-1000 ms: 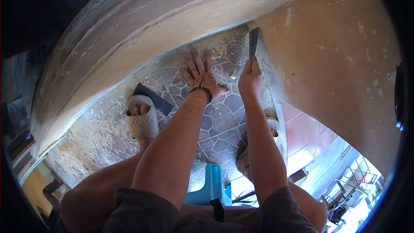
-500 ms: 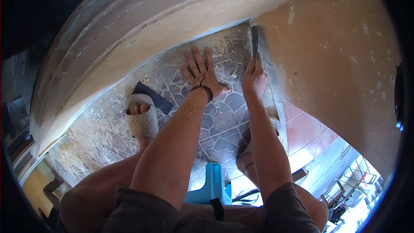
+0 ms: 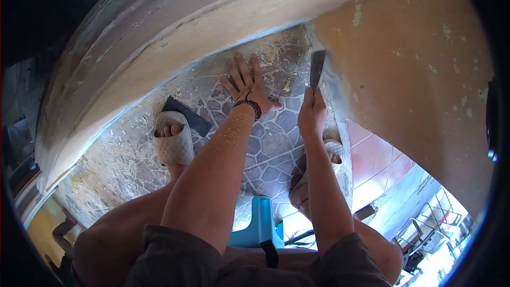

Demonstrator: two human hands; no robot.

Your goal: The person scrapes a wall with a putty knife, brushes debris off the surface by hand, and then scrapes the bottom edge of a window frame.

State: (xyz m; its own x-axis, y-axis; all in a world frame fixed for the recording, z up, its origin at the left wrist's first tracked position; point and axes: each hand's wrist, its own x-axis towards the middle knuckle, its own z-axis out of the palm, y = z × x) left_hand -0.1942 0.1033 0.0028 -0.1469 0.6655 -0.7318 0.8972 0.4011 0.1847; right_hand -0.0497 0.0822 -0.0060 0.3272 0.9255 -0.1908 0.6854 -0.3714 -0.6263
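Observation:
My left hand [image 3: 252, 91] lies flat on the stone-patterned tile floor [image 3: 273, 146], fingers spread, with a dark beaded bracelet at the wrist. Fine flakes cling to that forearm. In my right hand [image 3: 312, 115] is a scraper [image 3: 317, 69], its wide dark blade pointing away from me. The blade overlaps the foot of the peeling right-hand wall [image 3: 398, 69] in this view, and the fist hides the handle. Loose pale flakes [image 3: 287, 83] are strewn around both hands, thickest toward the corner.
A dark flat strip [image 3: 196, 120] lies beside my left slipper [image 3: 174, 146]. The curved, cracked wall [image 3: 212, 32] bounds the floor ahead and to the left. A blue plastic stool [image 3: 262, 220] is beneath me. Metal racks [image 3: 425, 228] stand at the lower right.
The scraper has come back from the corner toward me, and its blade has tilted to the right. My left hand has stayed nearly in place.

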